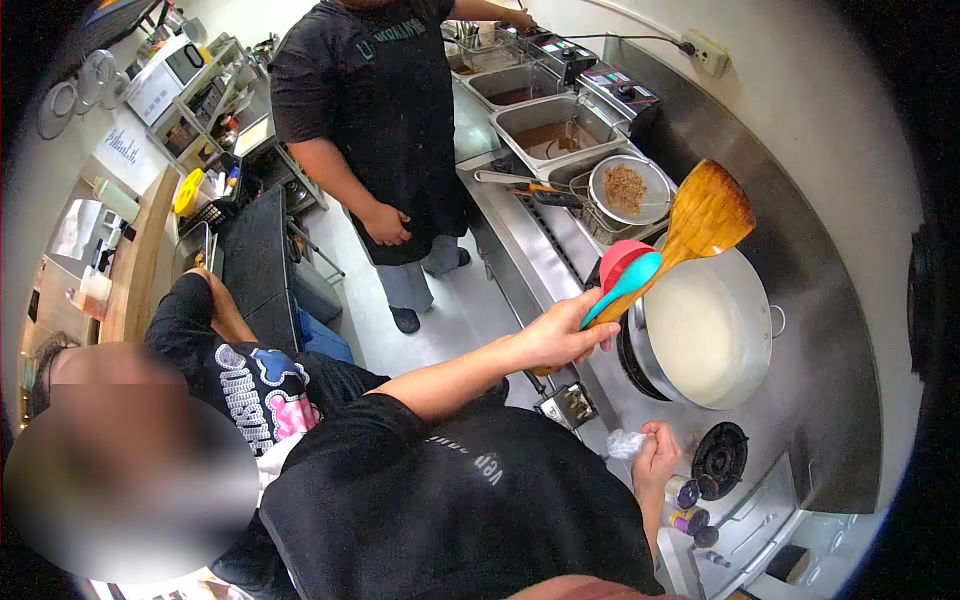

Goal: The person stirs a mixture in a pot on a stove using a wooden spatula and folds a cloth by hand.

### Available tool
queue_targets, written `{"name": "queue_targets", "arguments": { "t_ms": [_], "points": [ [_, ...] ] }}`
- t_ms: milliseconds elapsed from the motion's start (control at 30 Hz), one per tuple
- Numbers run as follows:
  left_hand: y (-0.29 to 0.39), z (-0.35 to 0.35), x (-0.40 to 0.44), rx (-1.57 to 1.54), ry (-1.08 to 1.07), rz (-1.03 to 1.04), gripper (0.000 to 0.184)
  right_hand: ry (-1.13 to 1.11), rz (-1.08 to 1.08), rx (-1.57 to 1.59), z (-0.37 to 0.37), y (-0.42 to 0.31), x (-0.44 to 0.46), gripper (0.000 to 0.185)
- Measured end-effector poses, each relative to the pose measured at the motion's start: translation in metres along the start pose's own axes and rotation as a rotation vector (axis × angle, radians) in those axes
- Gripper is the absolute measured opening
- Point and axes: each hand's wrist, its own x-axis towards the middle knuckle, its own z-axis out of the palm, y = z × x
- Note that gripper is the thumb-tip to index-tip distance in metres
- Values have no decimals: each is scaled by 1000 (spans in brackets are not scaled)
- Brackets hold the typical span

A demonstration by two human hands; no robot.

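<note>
left hand (pixel 560 335) raising three utensils beside a wide pan (pixel 700 330).
its fingers are curling together round the wooden spatula (pixel 708 215), teal spoon (pixel 625 285) and red utensil (pixel 625 262); the pan is sitting at three o'clock. at five, the right hand (pixel 656 456) is pinching crumpled plastic (pixel 626 444).

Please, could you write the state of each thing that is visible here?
Cooking pot: uncovered, pale liquid inside
Wooden spatula: raised, edge darkened
Left hand: fingers closed around spatula, red utensil and turquoise utensil
Right hand: closed on crumpled plastic
Strainer: holding brown crumbs
Middle fryer tub: uncovered, brown liquid inside
Bare burner: no flame visible
Wall outlet: plug inserted
</note>
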Motion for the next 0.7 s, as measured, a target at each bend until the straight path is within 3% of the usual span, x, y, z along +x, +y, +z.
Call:
{"name": "queue_targets", "arguments": {
  "t_ms": [333, 500, 600, 700],
  "points": [
    [-1, -21, 34, 34, -48, 39, 26, 42, 122, -51, 13, -5, 16, 13],
    [9, -55, 64, 24, -132, -17, 38, 46, 83, -107, 28, -15, 46, 14],
    [22, -79, 81, 3, -162, 56, 27, 54, 150, -178, 35, -21, 68, 14],
    [19, -109, 101, -10, -210, 57, 29, 54, 188, -202, 46, -34, 94, 14]
  ]
}}
